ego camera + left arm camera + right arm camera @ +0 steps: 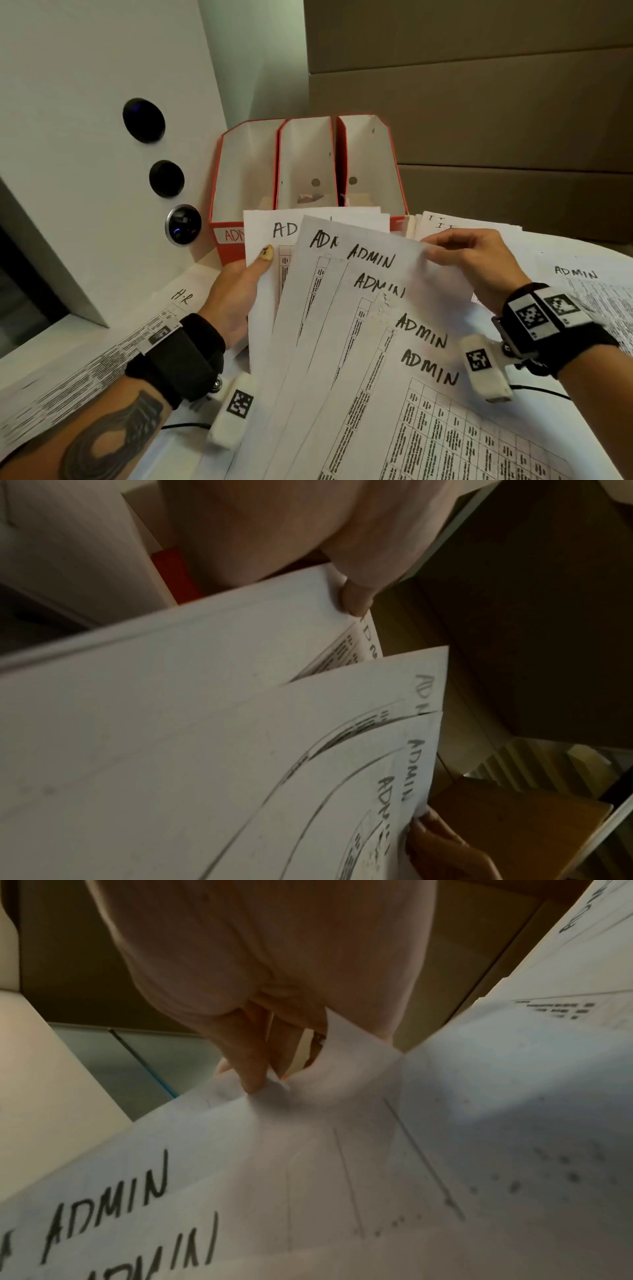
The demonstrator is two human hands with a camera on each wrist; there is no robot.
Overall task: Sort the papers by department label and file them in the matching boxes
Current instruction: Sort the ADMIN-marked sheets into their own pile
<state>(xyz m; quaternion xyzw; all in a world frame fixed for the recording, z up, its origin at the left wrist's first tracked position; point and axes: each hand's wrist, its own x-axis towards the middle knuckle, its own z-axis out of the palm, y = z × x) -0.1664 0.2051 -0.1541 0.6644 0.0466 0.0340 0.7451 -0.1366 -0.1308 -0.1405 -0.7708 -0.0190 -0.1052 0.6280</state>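
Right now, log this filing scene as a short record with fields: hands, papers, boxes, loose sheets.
left hand: grips the left edge of the ADMIN papers, thumb on top
right hand: pinches the top right corner of the fan
ADMIN papers: fanned out, each headed ADMIN by hand
red file boxes: three side by side behind the fan; the left one reads ADM, the other labels are hidden
HR sheet: flat on the table, left
loose ADMIN sheet: flat on the table, right

fanned papers [342, 308] screening boxes [246, 164], box tops open
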